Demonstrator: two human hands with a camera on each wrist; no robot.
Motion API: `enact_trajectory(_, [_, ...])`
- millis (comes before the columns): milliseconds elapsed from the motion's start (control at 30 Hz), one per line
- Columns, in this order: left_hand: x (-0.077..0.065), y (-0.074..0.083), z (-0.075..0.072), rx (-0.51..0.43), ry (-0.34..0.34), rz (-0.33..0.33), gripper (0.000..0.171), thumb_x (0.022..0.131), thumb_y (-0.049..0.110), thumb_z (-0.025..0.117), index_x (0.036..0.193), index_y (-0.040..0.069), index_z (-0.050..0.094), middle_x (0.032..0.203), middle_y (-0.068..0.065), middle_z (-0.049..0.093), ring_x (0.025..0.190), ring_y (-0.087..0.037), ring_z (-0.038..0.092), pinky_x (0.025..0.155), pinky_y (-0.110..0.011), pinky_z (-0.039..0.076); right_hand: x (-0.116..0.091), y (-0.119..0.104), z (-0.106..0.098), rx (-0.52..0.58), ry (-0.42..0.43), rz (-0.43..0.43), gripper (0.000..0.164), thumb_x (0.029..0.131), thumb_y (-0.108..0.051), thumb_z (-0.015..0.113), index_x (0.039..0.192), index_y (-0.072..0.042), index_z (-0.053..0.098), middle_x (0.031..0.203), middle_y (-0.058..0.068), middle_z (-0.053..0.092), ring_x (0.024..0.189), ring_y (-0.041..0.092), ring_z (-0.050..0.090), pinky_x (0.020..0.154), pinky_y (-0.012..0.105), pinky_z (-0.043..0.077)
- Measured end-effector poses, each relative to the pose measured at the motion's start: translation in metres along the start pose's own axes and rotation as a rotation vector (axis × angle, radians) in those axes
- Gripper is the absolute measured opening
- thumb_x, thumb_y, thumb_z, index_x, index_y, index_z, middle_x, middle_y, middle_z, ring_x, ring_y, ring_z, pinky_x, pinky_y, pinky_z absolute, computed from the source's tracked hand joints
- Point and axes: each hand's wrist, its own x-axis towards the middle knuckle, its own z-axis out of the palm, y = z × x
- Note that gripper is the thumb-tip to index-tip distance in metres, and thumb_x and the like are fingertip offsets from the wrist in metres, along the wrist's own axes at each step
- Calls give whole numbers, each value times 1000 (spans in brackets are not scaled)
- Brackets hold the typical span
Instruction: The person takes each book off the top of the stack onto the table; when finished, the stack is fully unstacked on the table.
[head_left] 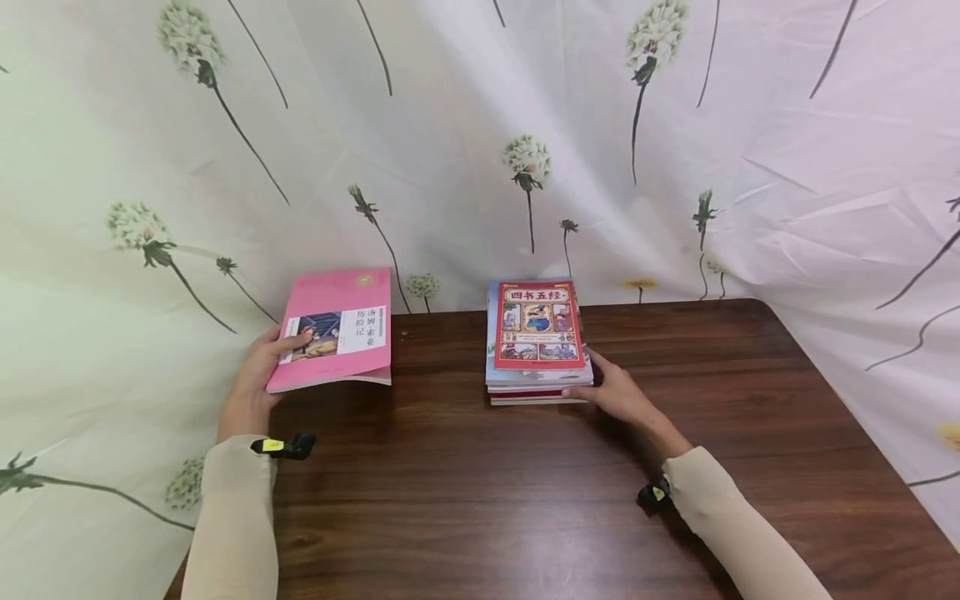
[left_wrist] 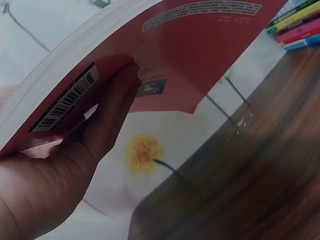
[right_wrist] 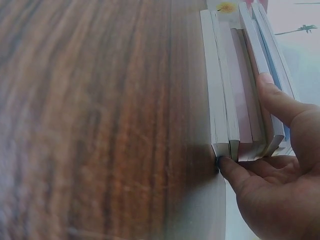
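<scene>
In the head view my left hand (head_left: 258, 367) holds a pink book (head_left: 337, 287) raised over the left part of the table. Its thumb lies on the front cover; the left wrist view shows the fingers spread under the back cover, near a barcode. A stack of books (head_left: 540, 396) lies at the table's far side, topped by a smaller red book (head_left: 538, 325) with cartoon pictures. At the stack's front right corner is my right hand (head_left: 618, 393). Its thumb touches the page edges (right_wrist: 265, 110) and its other fingers rest along the adjacent side, reaching down to the tabletop.
The dark wooden table (head_left: 450, 492) ends at a white curtain (head_left: 450, 125) printed with dandelions, which hangs behind and at both sides. A black wrist camera (head_left: 288, 446) is strapped on the left wrist, another camera (head_left: 654, 496) on the right.
</scene>
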Motion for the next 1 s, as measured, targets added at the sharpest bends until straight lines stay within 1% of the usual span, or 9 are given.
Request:
enact_trajectory(100, [1,-2,-6,3,-6,-23,91,106,12,65,174,19,6,98,7,78,86,-11,78,73,-32,67,0,0,1,-11,6,2,106,94,-44,83,171,-5,21,156,25,54,127,35,55,113,57,46])
enact_trajectory(233, [2,-5,-10,28,-15,-49,92,106,12,64,174,22,3,98,7,77,86,-11,78,73,-33,67,1,1,2,-24,14,-9,105,94,-43,83,170,-3,22,155,25,55,133,35,54,117,61,44])
enact_trajectory(367, [1,-9,-13,54,-25,-60,92,107,13,64,174,20,0,97,7,77,85,-11,77,73,-32,67,2,3,2,-25,16,-11,104,95,-42,82,170,-2,22,154,25,57,138,37,54,120,64,42])
enact_trajectory(567, [1,-16,-15,70,15,-89,92,107,16,65,174,22,2,94,8,77,84,-11,77,73,-33,67,2,5,5,-22,14,-18,104,95,-42,82,170,-2,22,154,26,56,138,38,55,118,63,43])
enact_trajectory(667, [5,-20,-18,108,35,-85,93,106,17,67,174,21,5,93,9,77,83,-10,77,72,-32,67,2,4,5,-18,21,-12,104,94,-41,83,170,-3,22,154,25,56,139,38,54,119,62,43])
enact_trajectory(800, [10,-26,-29,269,96,-52,96,103,23,73,174,16,8,90,14,72,81,-6,73,70,-28,65,2,3,4,-22,21,-14,105,94,-42,83,170,-3,22,154,25,57,136,37,56,115,59,46])
enact_trajectory(900, [13,-30,-38,437,150,-30,97,102,31,74,173,13,11,89,19,66,80,-3,69,69,-27,64,2,2,4,-20,20,-12,105,94,-41,83,170,-3,22,154,25,56,137,37,55,116,59,46])
enact_trajectory(967, [15,-32,-44,562,176,-16,96,102,36,73,173,12,13,94,18,65,80,-2,68,70,-27,63,3,2,3,-13,23,-8,105,94,-40,84,170,-3,22,155,25,56,140,38,54,119,61,43])
enact_trajectory(1000, [15,-33,-46,622,186,-9,95,102,39,73,172,11,15,99,13,67,80,-2,68,70,-28,63,3,1,3,-11,24,-8,105,94,-41,84,170,-3,22,156,25,55,143,39,52,121,62,41])
